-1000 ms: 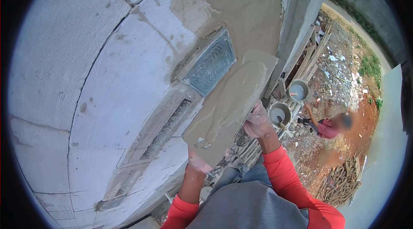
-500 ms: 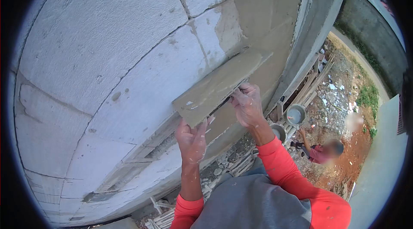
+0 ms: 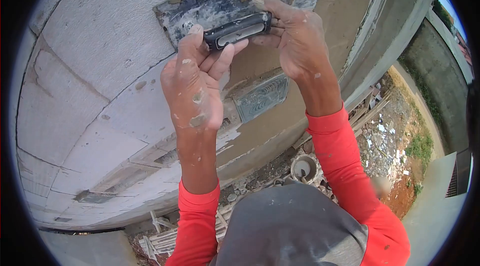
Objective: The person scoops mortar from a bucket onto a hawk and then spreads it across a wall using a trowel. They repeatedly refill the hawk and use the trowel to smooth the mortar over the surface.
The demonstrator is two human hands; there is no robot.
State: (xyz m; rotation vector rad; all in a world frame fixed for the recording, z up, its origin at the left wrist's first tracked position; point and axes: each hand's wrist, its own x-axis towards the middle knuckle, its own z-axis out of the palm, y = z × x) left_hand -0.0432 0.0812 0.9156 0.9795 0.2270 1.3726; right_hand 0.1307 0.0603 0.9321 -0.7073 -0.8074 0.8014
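A wide plastering trowel is pressed to or held very near the upper wall, its mortar-smeared back and black handle facing me. My left hand grips the left end of the handle, thumb up by the blade. At the handle's right end, my right hand is closed, its thumb resting on the blade. Pale block wall lies to the left, and grey-brown plaster coats the right part. The face of the blade toward the wall is hidden.
Below the trowel, a patterned panel sits in the wall. A bucket stands beneath, beside bamboo or wooden poles. Rubble covers the ground at right, with a grey boundary wall beyond.
Both hands have raised the trowel up the wall and tilted it, so its back and handle now show instead of the mortar-covered face. The patterned panel has come into sight.
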